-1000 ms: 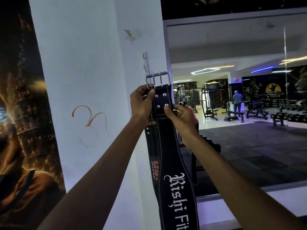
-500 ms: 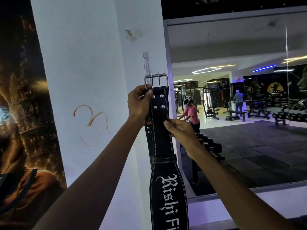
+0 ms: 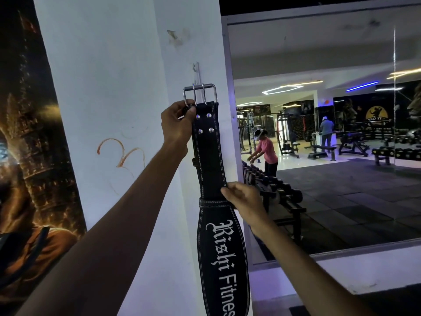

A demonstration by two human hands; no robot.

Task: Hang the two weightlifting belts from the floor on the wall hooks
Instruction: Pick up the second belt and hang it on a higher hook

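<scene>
Black weightlifting belt (image 3: pixel 211 169) held upright against the white pillar (image 3: pixel 109 92), buckle end up, white "Rishi Fitness" lettering running down the wide lower part. Left hand (image 3: pixel 177 124) has fingers curled tight around the belt's top left edge, thumb just beside the four rivets (image 3: pixel 205 123). Steel double-prong buckle (image 3: pixel 200 92) sits directly over the thin metal wall hook (image 3: pixel 197 71); whether the frame is actually seated on the hook is hard to tell, prongs overlap it. Right hand (image 3: pixel 245 201) lower down, fingers loosely bent, fingertips (image 3: pixel 225 190) touching the belt's right edge just above the stitched keeper loop (image 3: pixel 213 202), not wrapped around it. Orange scribble (image 3: pixel 121 152) on the pillar left of the forearm. Mirror (image 3: pixel 330 133) to the right reflects a dumbbell rack (image 3: pixel 273 190) and gym floor.
</scene>
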